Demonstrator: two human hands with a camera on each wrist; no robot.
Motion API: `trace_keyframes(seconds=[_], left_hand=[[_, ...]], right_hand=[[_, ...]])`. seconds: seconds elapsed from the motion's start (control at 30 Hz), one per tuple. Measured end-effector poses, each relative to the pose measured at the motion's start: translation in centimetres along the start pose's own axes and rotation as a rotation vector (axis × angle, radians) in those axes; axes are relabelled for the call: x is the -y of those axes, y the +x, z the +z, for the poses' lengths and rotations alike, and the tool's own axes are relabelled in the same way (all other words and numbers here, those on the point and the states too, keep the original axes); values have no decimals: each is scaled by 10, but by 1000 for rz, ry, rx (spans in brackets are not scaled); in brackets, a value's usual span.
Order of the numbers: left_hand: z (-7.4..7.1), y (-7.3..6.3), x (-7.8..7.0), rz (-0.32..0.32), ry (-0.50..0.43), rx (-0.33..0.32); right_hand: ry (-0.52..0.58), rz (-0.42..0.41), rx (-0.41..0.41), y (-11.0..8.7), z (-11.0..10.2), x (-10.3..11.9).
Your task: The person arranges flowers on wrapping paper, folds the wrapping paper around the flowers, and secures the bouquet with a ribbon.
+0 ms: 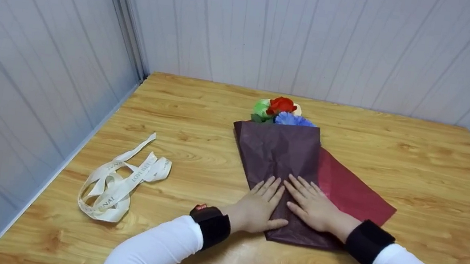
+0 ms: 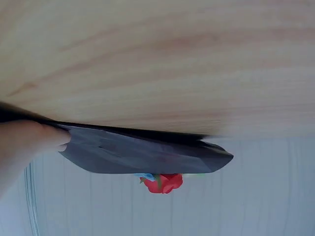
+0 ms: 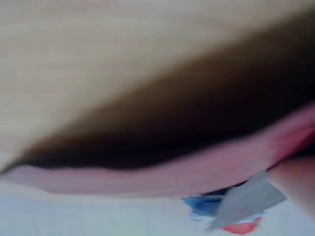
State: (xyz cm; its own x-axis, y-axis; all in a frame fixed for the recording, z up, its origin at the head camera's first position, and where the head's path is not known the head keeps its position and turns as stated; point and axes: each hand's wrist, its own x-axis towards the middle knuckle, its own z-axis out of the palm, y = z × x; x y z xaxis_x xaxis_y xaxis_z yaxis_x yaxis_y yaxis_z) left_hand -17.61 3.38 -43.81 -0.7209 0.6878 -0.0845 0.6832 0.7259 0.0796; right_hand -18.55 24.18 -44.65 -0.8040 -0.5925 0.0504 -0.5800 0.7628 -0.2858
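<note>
The left hand [image 1: 258,209] and right hand [image 1: 314,208] lie palm down on the dark purple wrap [image 1: 278,148], side by side on its narrower lower part. On both, the fingers are straight and slightly spread, pressing without grasping anything; the 2 thumbs point inward, toward each other.

The wrap lies on the table [image 1: 197,145], right of the ribbon, and the flowers [image 1: 282,106] show above its top edge: 1 red, 1 green, 1 blue and a bit of a cream bloom. A red flap [image 1: 351,186] spreads flat from the wrap's right side, past the right hand. The left wrist view shows the wrap bulging up off the table, the red bloom beyond its edge; the right wrist view is blurred.

At the table's left, a white ribbon [image 1: 120,190] with dark lettering lies in loose loops, well apart from the wrap. Both wrists wear black straps [image 1: 215,229] over white sleeves [image 1: 158,248].
</note>
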Motion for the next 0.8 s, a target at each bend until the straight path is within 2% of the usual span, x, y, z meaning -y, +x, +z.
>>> trace_keyframes(seconds=[0.23, 0.47, 0.67, 0.73, 0.8], left_hand=[[2, -3, 4, 50, -13, 42], [-1, -4, 4, 58, -4, 38], [-2, -5, 4, 36, 46, 39], [-2, -4, 5, 31, 77, 23], [-3, -4, 6, 38, 93, 11]], right_hand=[[-42, 167, 43, 13, -15, -27], [-64, 278, 58, 10, -33, -48], [22, 569, 113, -3, -50, -63], [30, 620, 102, -8, -55, -67], [16, 636, 72, -12, -59, -69]])
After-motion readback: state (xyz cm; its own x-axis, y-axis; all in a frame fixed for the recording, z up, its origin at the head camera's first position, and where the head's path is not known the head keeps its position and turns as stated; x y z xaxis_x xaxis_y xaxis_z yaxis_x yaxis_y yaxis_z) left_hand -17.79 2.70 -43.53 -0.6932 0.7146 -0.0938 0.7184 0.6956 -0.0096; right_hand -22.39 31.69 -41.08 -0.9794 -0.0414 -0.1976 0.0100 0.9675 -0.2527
